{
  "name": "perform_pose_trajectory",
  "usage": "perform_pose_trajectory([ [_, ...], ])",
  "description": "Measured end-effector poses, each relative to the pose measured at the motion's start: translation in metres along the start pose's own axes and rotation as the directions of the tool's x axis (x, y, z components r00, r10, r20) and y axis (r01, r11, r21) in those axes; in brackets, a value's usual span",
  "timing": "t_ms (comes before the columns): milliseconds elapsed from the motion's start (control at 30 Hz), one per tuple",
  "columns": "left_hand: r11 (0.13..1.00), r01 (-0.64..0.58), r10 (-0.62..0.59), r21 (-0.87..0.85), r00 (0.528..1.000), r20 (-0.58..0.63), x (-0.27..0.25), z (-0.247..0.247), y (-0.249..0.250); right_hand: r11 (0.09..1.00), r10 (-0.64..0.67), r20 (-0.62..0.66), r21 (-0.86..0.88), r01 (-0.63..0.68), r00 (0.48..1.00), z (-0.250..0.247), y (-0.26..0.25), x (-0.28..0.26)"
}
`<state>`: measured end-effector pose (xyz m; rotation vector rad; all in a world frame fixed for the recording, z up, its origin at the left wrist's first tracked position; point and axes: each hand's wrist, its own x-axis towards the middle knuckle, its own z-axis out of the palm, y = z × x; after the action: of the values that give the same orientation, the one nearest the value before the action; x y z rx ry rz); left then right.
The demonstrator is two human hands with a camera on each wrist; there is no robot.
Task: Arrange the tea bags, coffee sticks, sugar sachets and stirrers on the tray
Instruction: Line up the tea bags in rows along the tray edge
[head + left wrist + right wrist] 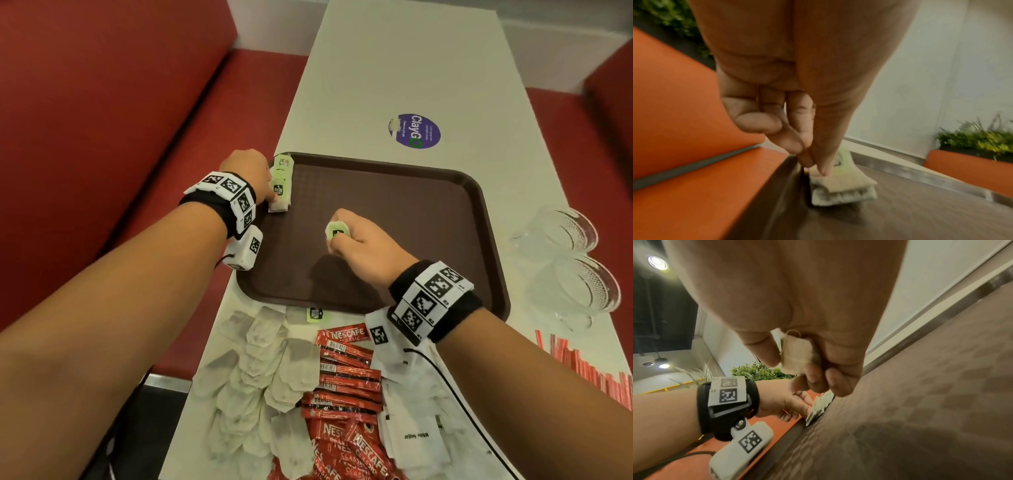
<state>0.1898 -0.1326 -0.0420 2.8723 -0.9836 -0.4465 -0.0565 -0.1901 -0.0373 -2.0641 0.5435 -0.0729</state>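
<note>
A brown tray lies on the white table. At its far-left corner sits a small stack of tea bags with green tags. My left hand pinches the stack's near left edge with thumb and forefinger; the left wrist view shows that hand on the stack. My right hand hovers over the middle of the tray and grips one tea bag with its green tag up. In the right wrist view that hand curls round the bag.
Near me on the table lie loose tea bags, red coffee sticks, white sugar sachets and red-striped stirrers. Glass cups stand right of the tray. A red bench runs along the left.
</note>
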Motion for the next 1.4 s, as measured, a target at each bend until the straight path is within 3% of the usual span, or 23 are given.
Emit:
perform_pose_trajectory([
  [233, 0.991, -0.080, 0.084, 0.104, 0.996, -0.030, 0.013, -0.008, 0.017, 1.000, 0.007, -0.004, 0.000, -0.007, 1.000, -0.002, 0.001, 0.001],
  [333, 0.976, -0.113, 0.111, 0.184, 0.994, 0.019, 0.008, -0.005, 0.030, 1.000, 0.001, -0.002, -0.008, -0.001, 1.000, -0.003, 0.001, 0.001],
  [733, 0.954, -0.172, 0.169, 0.245, 0.985, 0.033, 0.003, -0.006, 0.035, 1.000, -0.001, -0.003, -0.005, 0.001, 1.000, -0.004, 0.010, 0.003],
  [833, 0.932, -0.347, 0.350, 0.101, 0.937, -0.014, -0.022, -0.018, 0.037, 0.997, -0.033, -0.059, -0.066, 0.029, 0.998, -0.003, 0.010, 0.005],
  [967, 0.783, -0.607, 0.610, -0.137, 0.792, -0.027, -0.075, -0.026, 0.041, 0.999, -0.023, -0.158, -0.046, 0.016, 0.987, -0.004, 0.009, 0.010],
  [1033, 0.707, -0.687, 0.692, -0.168, 0.721, -0.036, -0.089, -0.021, 0.040, 1.000, -0.005, -0.144, 0.011, 0.006, 0.990, -0.005, 0.009, 0.012],
  [1100, 0.669, -0.727, 0.724, -0.155, 0.685, -0.087, -0.094, -0.015, 0.038, 0.999, 0.004, -0.114, 0.049, 0.002, 0.994, -0.006, 0.008, 0.012],
  [1267, 0.657, -0.717, 0.675, -0.233, 0.697, -0.243, -0.102, -0.015, 0.035, 1.000, -0.029, -0.141, 0.002, 0.029, 0.990, -0.011, 0.002, 0.008],
  [1400, 0.647, -0.677, 0.671, -0.349, 0.724, -0.160, -0.108, -0.022, 0.027, 0.999, -0.028, -0.144, 0.028, 0.033, 0.989, -0.011, -0.003, 0.005],
])
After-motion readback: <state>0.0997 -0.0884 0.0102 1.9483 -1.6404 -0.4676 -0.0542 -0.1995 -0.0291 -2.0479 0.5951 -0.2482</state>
